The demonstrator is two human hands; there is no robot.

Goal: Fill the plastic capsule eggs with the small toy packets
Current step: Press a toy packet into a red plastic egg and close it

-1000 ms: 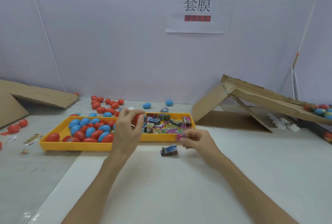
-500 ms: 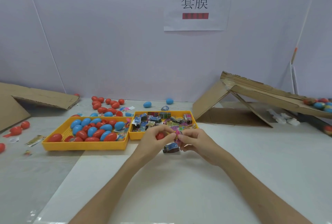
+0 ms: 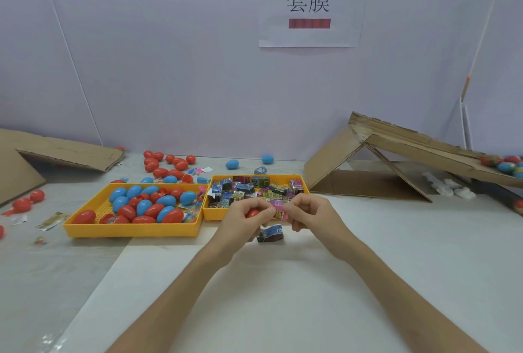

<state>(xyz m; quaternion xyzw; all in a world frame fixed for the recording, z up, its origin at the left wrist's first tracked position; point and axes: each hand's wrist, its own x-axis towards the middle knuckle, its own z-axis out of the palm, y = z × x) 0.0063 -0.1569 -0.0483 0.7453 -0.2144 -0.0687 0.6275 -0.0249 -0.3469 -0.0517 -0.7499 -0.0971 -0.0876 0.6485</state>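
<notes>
Left of our fingers, a yellow plastic tray [image 3: 133, 231] holds red and blue plastic capsule eggs [image 3: 143, 206]. Our left hand [image 3: 245, 218] curls its fingers round a red plastic capsule egg [image 3: 252, 213], mostly hidden. A pink printed toy packet [image 3: 280, 210] touches those fingertips and is pinched by our right hand [image 3: 311, 211]. Behind both hands a smaller yellow plastic tray [image 3: 213, 215] holds more packets. Just below our fingers a dark blue packet [image 3: 270, 234] lies on the white table [image 3: 283, 296].

Both hands bare: left hand [image 3: 245, 216], right hand [image 3: 312, 211], mid-frame. Forearms bare along whole visible length: left forearm [image 3: 181, 282], right forearm [image 3: 382, 276], lower half of frame.
</notes>
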